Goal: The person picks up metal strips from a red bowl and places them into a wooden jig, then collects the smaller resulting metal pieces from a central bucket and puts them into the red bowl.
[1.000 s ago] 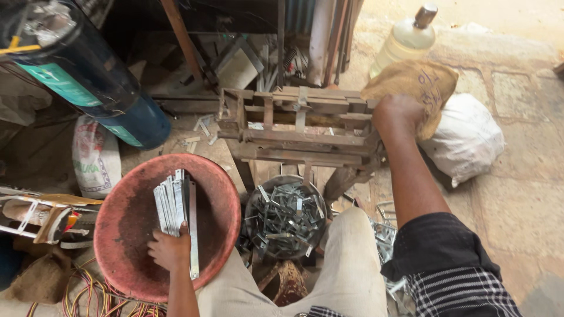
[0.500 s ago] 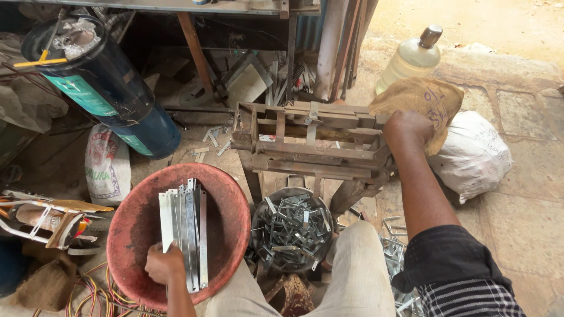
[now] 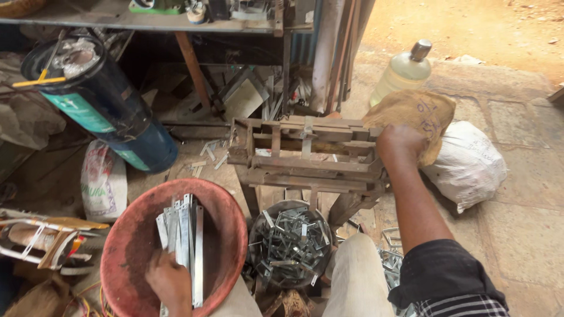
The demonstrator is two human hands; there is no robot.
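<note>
- left hand (image 3: 170, 282) inside the red basin (image 3: 126, 246), fingers closed over the near ends of the flat metal strips (image 3: 182, 235) lying in a loose bundle.
- right hand (image 3: 400, 144) fisted on the right end of the rusty metal press (image 3: 305, 161), resting against a tan sack (image 3: 420, 114).
- strips: judged thin, stiff, light, edges likely sharp, slippery in a stack; best pinched near one end.
- packages: blue-green barrel (image 3: 108, 108) upper left; printed white bag (image 3: 103, 182) beneath; tied white sack (image 3: 467, 164) right; pale plastic bottle (image 3: 402, 73) behind.

Printed white sack (image 3: 104, 179) left of basin; teal-labelled blue drum (image 3: 103, 103) behind.
</note>
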